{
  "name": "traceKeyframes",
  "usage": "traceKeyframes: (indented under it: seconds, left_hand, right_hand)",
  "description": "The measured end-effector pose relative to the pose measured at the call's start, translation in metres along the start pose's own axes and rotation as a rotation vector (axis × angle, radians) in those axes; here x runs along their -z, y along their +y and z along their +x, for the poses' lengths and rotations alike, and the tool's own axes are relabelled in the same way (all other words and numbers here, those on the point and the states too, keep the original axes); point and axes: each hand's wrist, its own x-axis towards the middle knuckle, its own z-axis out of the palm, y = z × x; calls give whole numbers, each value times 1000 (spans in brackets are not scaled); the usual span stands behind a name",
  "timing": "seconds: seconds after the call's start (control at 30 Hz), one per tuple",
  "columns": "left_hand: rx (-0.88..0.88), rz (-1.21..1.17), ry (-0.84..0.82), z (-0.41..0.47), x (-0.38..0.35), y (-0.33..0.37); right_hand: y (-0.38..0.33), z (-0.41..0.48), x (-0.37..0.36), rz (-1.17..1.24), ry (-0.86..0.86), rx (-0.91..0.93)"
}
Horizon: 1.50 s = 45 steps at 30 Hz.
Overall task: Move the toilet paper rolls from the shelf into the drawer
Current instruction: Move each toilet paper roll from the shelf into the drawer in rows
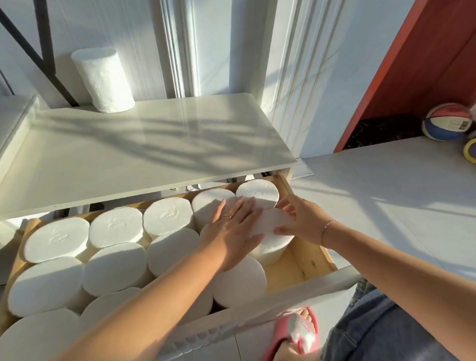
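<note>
Toilet paper roll under both hands' fingers, in drawer

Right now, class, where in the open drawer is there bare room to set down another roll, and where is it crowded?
The drawer's bare wooden floor shows at its right end, bordered by the right wall, the front panel and the roll under both hands. The left hand lies flat on it; the right hand holds its edge. Leftward, rolls stand packed. One roll on the shelf remains.
</note>
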Motion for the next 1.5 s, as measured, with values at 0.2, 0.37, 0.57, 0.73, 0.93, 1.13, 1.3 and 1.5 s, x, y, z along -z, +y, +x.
traceKeyframes:
  seconds: [0.2, 0.37, 0.57, 0.73, 0.93, 1.13, 1.3, 1.5]
  left_hand:
    - [38, 88, -38, -28, 9, -41]
    - [114, 166, 198, -60, 32, -86]
    - [485, 165, 335, -71, 61, -151]
    - [559, 168, 371, -69, 61, -165]
    - [558, 125, 465, -69, 59, -168]
    - [560, 108, 491, -69, 58, -171]
    - [580, 108, 458, -68, 57, -172]
    - [583, 123, 472, -68, 54, -172]
  right_hand:
    - [-35, 9, 1, -121, 254, 200]
    - [-113, 63, -9, 86, 339, 367]
    - [-212, 159, -49, 296, 303, 411]
    - [-277, 226, -80, 406, 310, 354]
    - [-331, 293, -99, 434, 330, 313]
    - [-371, 329, -111, 604, 389, 267]
    - [-395, 343, -114, 601, 516, 260]
    - [-397, 351, -114, 543, 543, 265]
